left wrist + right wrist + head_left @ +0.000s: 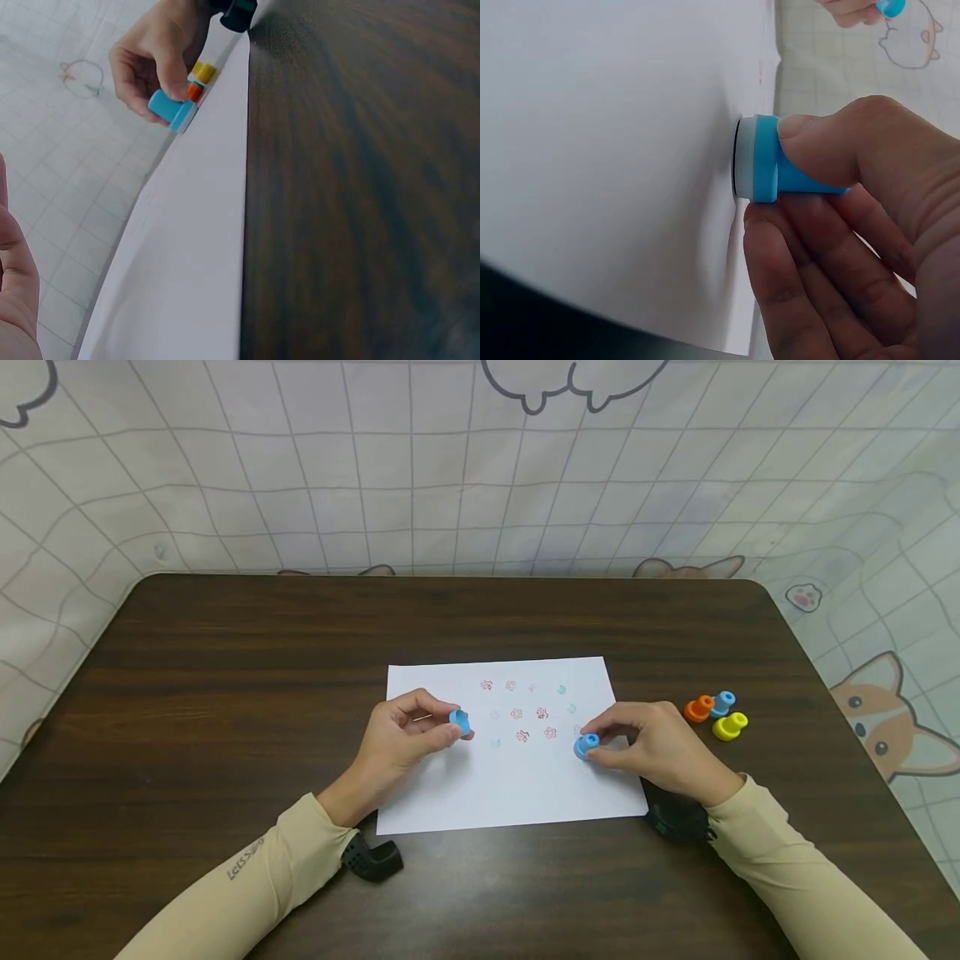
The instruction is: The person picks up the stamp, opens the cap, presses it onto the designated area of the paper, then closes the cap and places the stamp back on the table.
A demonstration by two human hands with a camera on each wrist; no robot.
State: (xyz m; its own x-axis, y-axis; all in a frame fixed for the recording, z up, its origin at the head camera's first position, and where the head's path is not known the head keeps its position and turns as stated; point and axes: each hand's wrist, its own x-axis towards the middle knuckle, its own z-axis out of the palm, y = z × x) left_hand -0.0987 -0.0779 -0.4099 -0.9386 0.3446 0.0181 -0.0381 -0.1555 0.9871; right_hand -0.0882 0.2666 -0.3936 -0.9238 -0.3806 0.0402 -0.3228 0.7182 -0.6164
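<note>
A white sheet of paper (pixel 480 793) with rows of small red and teal stamped prints lies on the table. My right hand (pixel 648 743) pinches a blue toy stamp (pixel 587 745) between thumb and fingers over the paper's right part. In the right wrist view the stamp's pale face, with a dark rim, is right at the paper. My left hand (pixel 408 731) pinches a small blue cap (pixel 460 721) above the paper's left part. Only the edge of the left hand (pixel 16 285) shows in the left wrist view.
Right of the paper, an orange stamp (pixel 698 708), another blue stamp (pixel 722 703) and a yellow stamp (pixel 730 727) stand close together on the dark wooden table (pixel 225 693). A grid-patterned cloth (pixel 435 468) hangs behind the table.
</note>
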